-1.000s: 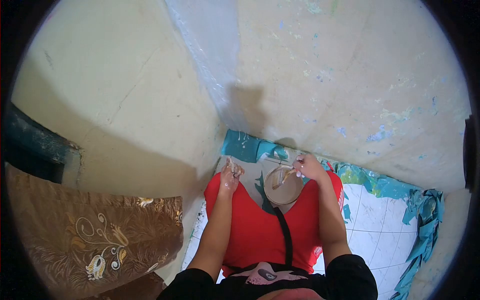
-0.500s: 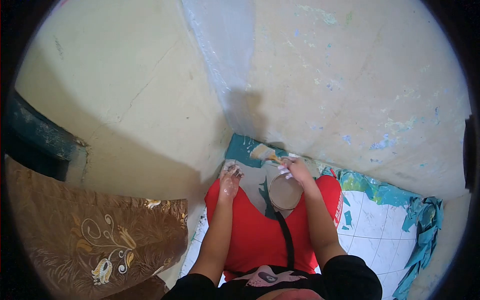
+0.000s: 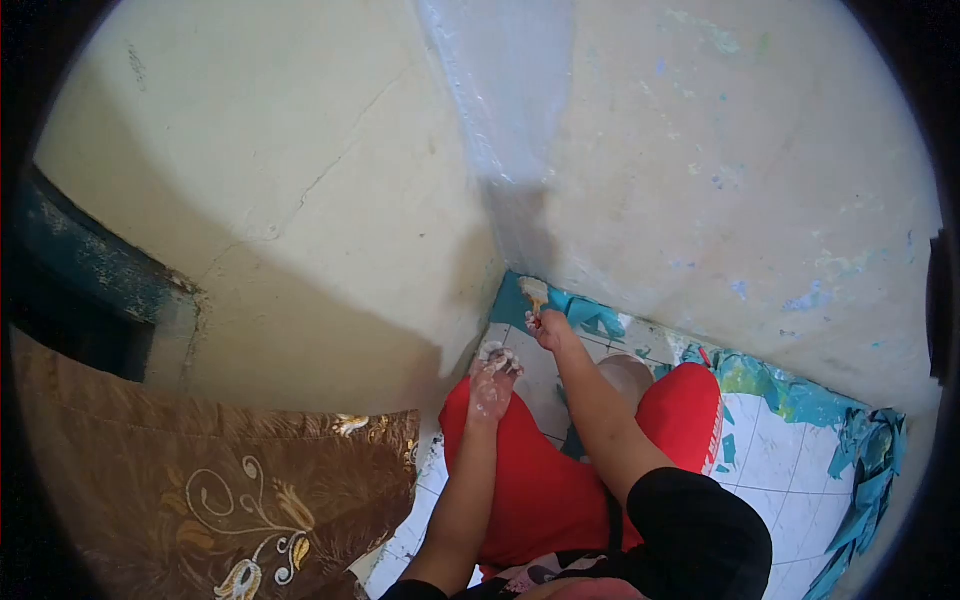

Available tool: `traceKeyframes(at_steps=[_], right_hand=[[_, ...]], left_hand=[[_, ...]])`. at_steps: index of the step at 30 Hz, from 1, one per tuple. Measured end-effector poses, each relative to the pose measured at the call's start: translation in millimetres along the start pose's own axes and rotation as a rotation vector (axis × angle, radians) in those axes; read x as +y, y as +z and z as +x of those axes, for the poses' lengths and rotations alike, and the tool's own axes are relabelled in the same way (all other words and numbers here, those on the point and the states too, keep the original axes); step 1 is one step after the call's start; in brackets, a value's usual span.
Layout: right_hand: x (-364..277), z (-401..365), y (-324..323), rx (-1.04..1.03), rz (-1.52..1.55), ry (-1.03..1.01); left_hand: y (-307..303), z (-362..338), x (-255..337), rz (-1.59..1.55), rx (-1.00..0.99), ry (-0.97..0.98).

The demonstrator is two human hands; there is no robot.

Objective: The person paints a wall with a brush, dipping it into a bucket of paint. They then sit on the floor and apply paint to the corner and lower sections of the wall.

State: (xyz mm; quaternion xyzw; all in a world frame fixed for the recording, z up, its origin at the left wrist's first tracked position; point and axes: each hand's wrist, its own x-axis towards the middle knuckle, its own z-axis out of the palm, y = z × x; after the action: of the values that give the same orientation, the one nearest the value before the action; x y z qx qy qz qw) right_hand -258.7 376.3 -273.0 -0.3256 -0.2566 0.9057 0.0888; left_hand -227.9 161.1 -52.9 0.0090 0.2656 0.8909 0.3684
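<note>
My right hand [image 3: 549, 328] is closed around the handle of a paintbrush [image 3: 535, 292], its pale, coated bristles at the foot of the wall corner, over teal sheeting [image 3: 508, 302]. White paint smears my left hand [image 3: 490, 388], which rests by my left knee with fingers loosely bent and nothing distinct in them. A round tub [image 3: 627, 374] stands between my legs, partly hidden by my right forearm. Above the brush, a grey-white coated strip [image 3: 515, 90] runs up the right wall along the corner.
Torn teal sheeting [image 3: 868, 455] lies along the base of the right wall over white floor tiles [image 3: 770, 450]. A brown flowered cloth [image 3: 230, 490] hangs at the left, below a dark opening [image 3: 90, 320]. Flaking paint patches mark the right wall [image 3: 720, 170].
My right hand has moved left and forward, from above the tub to the corner, taking the paintbrush along. The view has shifted, and my left hand stays by the knee.
</note>
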Motion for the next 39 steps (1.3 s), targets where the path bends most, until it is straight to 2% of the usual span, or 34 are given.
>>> traceKeyframes(at_steps=[1,2,3,4,5,7,8,10,11,13,17,20,23,26,27,28,32,35,37,39], right_hand=[[23.7,50.7,-15.1,-0.121,-0.149,-0.118],[33.1,74.3,-27.1,-0.129,-0.146,-0.114],[41.0,92.9,-36.9,-0.147,-0.273,-0.246],[42.0,95.4,-32.1,-0.165,-0.399,-0.380],[44.2,95.8,-27.4,-0.170,-0.398,-0.378],[38.4,84.2,-19.4,-0.070,-0.474,-0.497],[24.1,63.1,1.4,-0.073,-0.472,-0.496],[-11.2,13.7,53.3,0.272,0.229,0.032],[-17.6,2.0,60.3,0.271,0.231,0.031],[-24.5,-14.6,64.8,0.141,0.260,-0.093],[-38.2,-55.9,86.3,0.244,0.180,-0.154],[-45.0,-68.8,86.8,0.185,0.226,-0.173],[-59.9,-97.2,103.6,0.141,0.161,-0.192],[-83.5,-138.6,130.5,0.219,-0.008,-0.233],[-91.2,-144.2,133.4,0.144,-0.021,-0.256],[-99.5,-149.4,137.0,0.067,-0.036,-0.279],[-153.9,-199.5,181.5,0.018,-0.106,-0.277],[-196.9,-232.2,214.0,0.058,-0.240,-0.235],[-223.1,-245.9,228.1,-0.053,-0.207,-0.211],[-248.4,-257.9,241.2,-0.069,-0.236,-0.225]], left_hand=[[0.3,-2.5,2.1,0.004,0.015,-0.017],[-0.6,-4.4,3.5,0.011,0.022,-0.012],[-0.7,-6.6,5.3,0.015,0.025,-0.006],[-0.1,-8.3,7.1,0.000,0.020,0.000],[0.2,-10.4,10.8,-0.017,0.013,0.004],[1.2,-14.3,15.6,-0.018,0.003,0.017],[0.7,-15.6,17.4,-0.022,-0.010,0.025],[-2.9,-17.5,19.3,-0.027,-0.022,0.030],[-4.2,-17.0,20.8,-0.033,-0.035,0.033],[-6.3,-15.9,22.4,-0.034,-0.039,0.033],[-8.8,-15.3,20.9,-0.039,-0.031,0.029],[-8.4,-11.6,17.2,-0.032,-0.059,0.024],[-3.9,-6.9,15.2,0.012,-0.002,0.011],[-7.7,0.8,10.6,0.012,0.000,-0.001],[-8.9,3.2,8.7,0.000,-0.010,-0.001],[-9.7,5.7,6.9,0.011,0.008,-0.008],[-13.8,17.3,-1.2,-0.017,0.026,-0.026],[-14.7,26.3,-4.5,0.015,-0.042,-0.027],[-13.4,29.5,-8.3,0.001,-0.037,-0.028],[-19.9,37.3,-14.1,0.066,0.018,-0.035]])
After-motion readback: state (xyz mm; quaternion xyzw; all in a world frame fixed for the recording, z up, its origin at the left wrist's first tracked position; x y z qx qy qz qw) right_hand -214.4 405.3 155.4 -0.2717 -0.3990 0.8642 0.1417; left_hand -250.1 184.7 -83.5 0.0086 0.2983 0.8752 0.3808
